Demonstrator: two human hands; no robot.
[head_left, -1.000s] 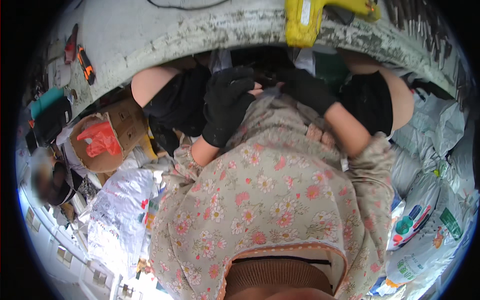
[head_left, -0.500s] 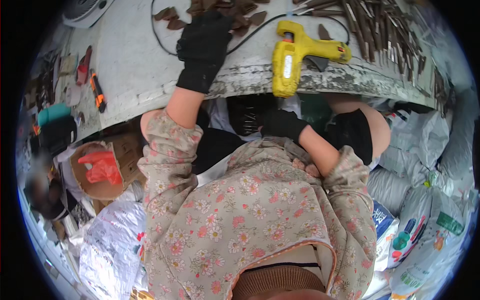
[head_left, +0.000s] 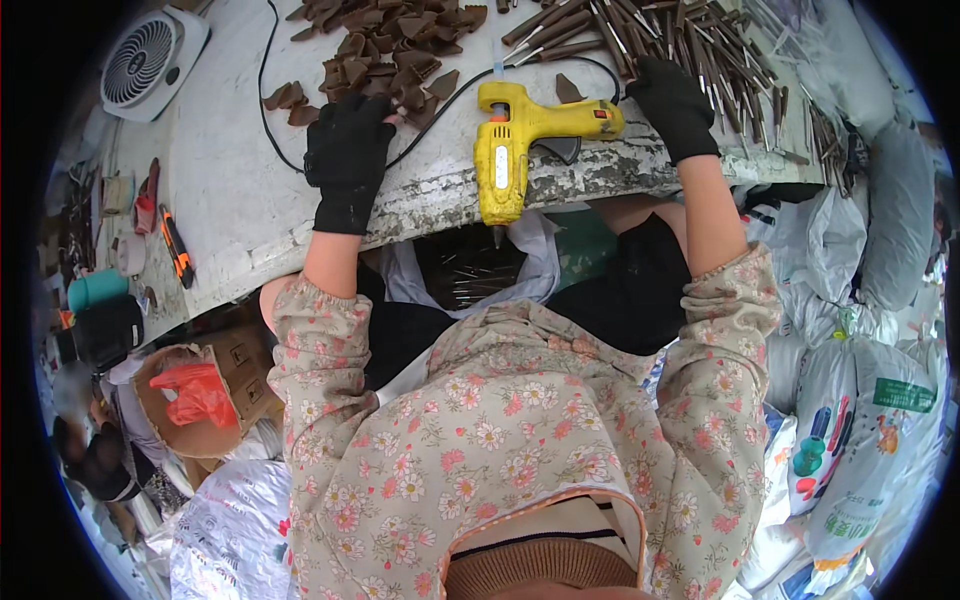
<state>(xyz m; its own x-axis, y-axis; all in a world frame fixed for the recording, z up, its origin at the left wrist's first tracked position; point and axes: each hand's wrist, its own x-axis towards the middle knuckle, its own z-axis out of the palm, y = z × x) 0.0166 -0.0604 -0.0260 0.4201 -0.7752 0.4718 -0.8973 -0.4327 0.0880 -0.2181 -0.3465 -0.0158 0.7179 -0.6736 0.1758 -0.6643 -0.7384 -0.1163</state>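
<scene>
My left hand (head_left: 348, 160), in a black glove with bare fingertips, is at the near edge of a pile of small brown leaf-shaped pieces (head_left: 405, 50). Its fingers are curled, and what they may pinch is hidden. My right hand (head_left: 678, 108), gloved alike, reaches to a heap of thin brown sticks with pale tips (head_left: 700, 50). Those fingers bend down at the sticks' near ends; I cannot see what is between them. Between my hands a yellow glue gun (head_left: 503, 165) lies on the table, its nozzle jutting past the front edge.
Below the table edge, a lined bin (head_left: 470, 260) holds several sticks. The gun's black cord (head_left: 264, 90) loops over the white table (head_left: 225, 180). A fan (head_left: 140, 65) and an orange cutter (head_left: 177, 248) are at left. Filled bags (head_left: 830, 440) crowd the right; a cardboard box (head_left: 215, 440) stands lower left.
My right hand has risen from below the table edge to the stick heap. My left hand has drawn back toward the near side of the brown pieces. The whole view has shifted slightly.
</scene>
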